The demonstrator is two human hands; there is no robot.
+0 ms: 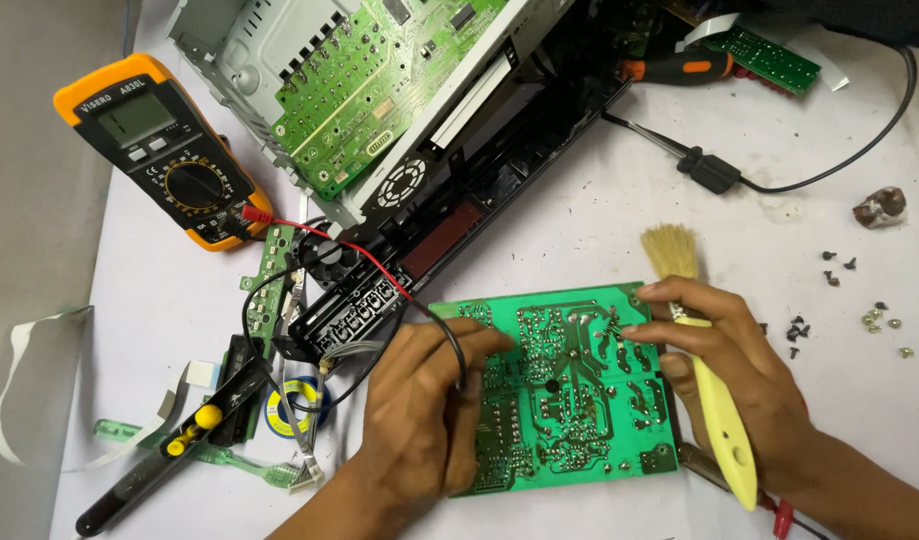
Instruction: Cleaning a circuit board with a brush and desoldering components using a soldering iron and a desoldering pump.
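The left hand point(420, 400) lies curled, fingers bent onto a green circuit board point(560, 385) lying flat beneath both hands' fingertips. The right hand point(725, 365) clamps a yellow-handled brush point(705, 370), bristles pointing up and away past the fingers, handle running back toward the wrist.

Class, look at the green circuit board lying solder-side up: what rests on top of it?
Both hands rest on the green circuit board: left hand and right hand, which holds a brush. The left hand covers the board beneath it.

An orange multimeter point(165, 150) is lying top left — beside it an opened metal chassis point(380, 90) — and loose screws point(860, 300) are sitting far right.
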